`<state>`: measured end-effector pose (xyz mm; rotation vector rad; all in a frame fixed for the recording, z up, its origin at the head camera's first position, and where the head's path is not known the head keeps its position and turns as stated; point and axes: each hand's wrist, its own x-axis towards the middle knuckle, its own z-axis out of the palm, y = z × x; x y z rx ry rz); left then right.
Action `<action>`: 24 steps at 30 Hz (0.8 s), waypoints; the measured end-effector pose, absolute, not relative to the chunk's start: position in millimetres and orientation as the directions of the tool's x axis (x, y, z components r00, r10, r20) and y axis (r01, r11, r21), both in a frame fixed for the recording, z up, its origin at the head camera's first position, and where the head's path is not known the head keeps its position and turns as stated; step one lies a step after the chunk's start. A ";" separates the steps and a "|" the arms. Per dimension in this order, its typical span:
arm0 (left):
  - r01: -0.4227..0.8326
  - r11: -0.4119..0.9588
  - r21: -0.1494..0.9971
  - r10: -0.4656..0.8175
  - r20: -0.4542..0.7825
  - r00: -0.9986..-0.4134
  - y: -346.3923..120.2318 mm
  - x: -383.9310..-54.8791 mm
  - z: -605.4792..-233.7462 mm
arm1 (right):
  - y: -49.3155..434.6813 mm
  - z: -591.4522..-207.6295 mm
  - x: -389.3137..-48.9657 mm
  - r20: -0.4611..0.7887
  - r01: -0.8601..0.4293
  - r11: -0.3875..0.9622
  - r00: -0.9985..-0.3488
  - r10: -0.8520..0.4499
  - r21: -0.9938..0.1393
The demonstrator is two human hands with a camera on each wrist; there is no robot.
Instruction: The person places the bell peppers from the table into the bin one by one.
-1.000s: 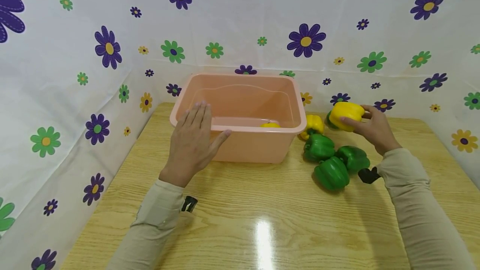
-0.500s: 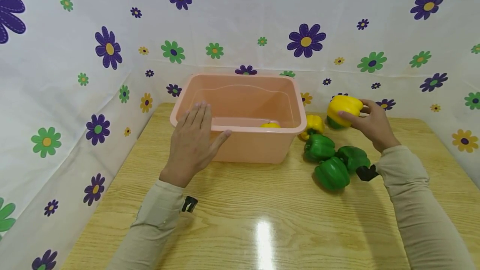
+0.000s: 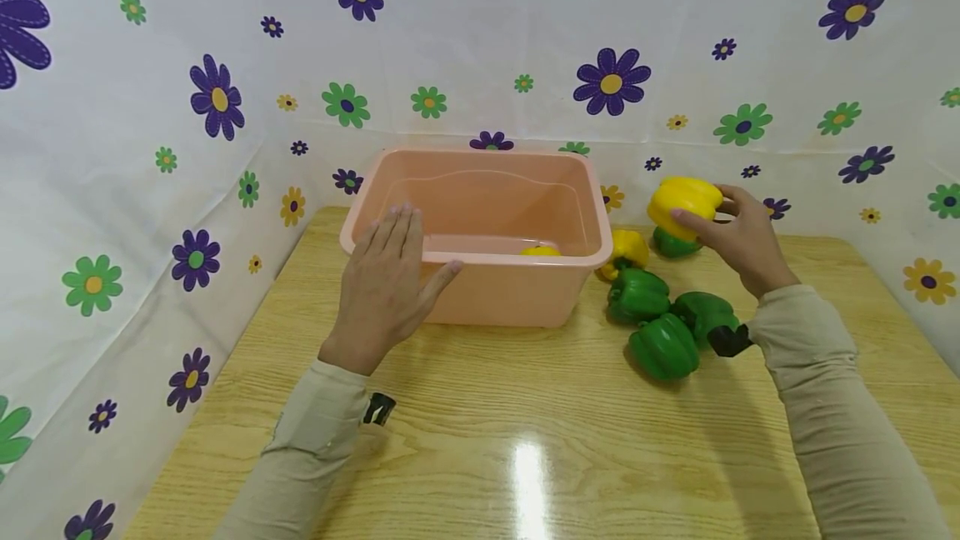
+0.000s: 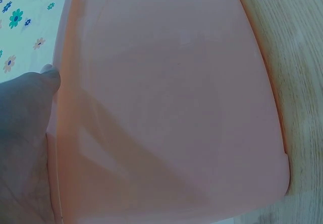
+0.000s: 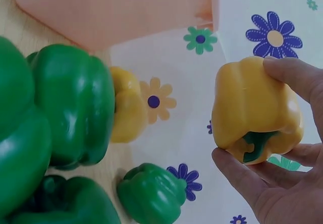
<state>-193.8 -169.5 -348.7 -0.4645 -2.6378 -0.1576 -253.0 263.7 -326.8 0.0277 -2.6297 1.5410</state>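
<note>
A yellow bell pepper point(image 3: 682, 205) is held in the air by my right hand point(image 3: 748, 242), thumb on one side and fingers on the other. Its green stem shows in the right wrist view, where the pepper point(image 5: 252, 100) hangs apart from the others. My left hand point(image 3: 381, 282) lies with straight fingers over the front left rim of a pink plastic tub point(image 3: 510, 294). In the left wrist view, a thumb point(image 4: 48, 77) rests along the rim of that tub point(image 4: 176, 82). Inside the tub, the top of something yellow point(image 3: 542, 251) shows above the front rim; the rest is hidden.
Right of the tub, a second yellow bell pepper point(image 3: 628, 250) stands against several green peppers point(image 3: 664, 347) on the wooden table point(image 3: 465, 423). One more green pepper point(image 3: 675, 243) sits behind, below the held one. A flowered white cloth point(image 3: 480, 48) hangs behind and at the sides.
My right hand has raised the yellow bell pepper and brought it slightly left, uncovering more of the green pepper behind. My left hand has stayed on the rim.
</note>
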 end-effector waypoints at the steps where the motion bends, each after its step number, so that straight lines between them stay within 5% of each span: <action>1: 0.348 0.937 0.033 0.296 0.452 -0.841 -169.6 -193.6 -348.8 | 262.5 -326.0 -252.8 0.093 -0.066 0.485 -0.995 0.032 -0.872; 24: 0.345 0.938 0.040 0.293 0.444 -0.847 -169.1 -193.3 -348.4 | 233.7 -309.0 -254.5 0.156 -0.127 0.412 -0.987 0.037 -0.902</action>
